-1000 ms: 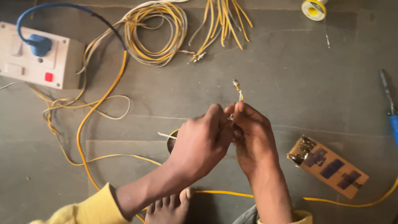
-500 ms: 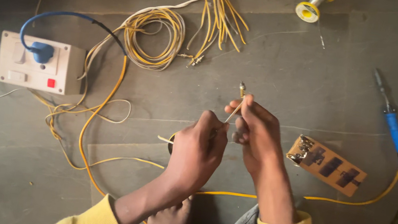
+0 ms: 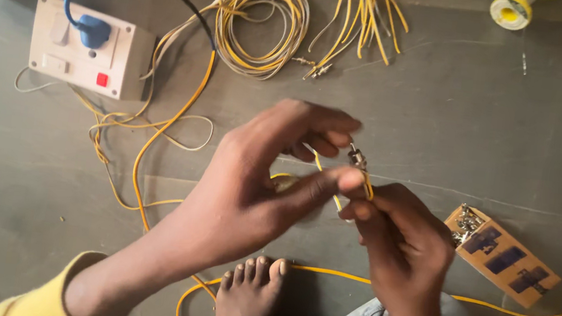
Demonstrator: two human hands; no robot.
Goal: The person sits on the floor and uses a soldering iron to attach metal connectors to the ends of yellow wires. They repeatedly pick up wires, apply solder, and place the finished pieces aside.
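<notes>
The thin yellow insulated wire with a small metal tip point(image 3: 358, 166) sits between the two hands, its metal end poking up just above the fingertips where they meet. The right hand point(image 3: 405, 241) is closed around the wire from below, thumb and fingers bunched tight on it, so the yellow strand shows only just above the knuckles. The left hand point(image 3: 256, 183) comes in from the left; its thumb is stretched out and presses against the right hand's fingertips at the wire, while the other fingers curl loosely above, not closed into a fist. Whether the left fingers actually pinch the wire or only touch it cannot be told.

Below the fingers a bare foot point(image 3: 251, 294) rests on the grey floor point(image 3: 443, 114), with a long yellow cable point(image 3: 491, 305) running past it to the right. To the right of the right hand, near but apart, lies a small tan circuit board with dark rectangular parts point(image 3: 503, 257). Well to the left of the left fingers stands a white switch box with a red button and a blue plug point(image 3: 91, 47). Above the fingers, well apart, lie a coil of yellow wire point(image 3: 262, 31) and a bundle of loose yellow wire lengths point(image 3: 366, 15).
</notes>
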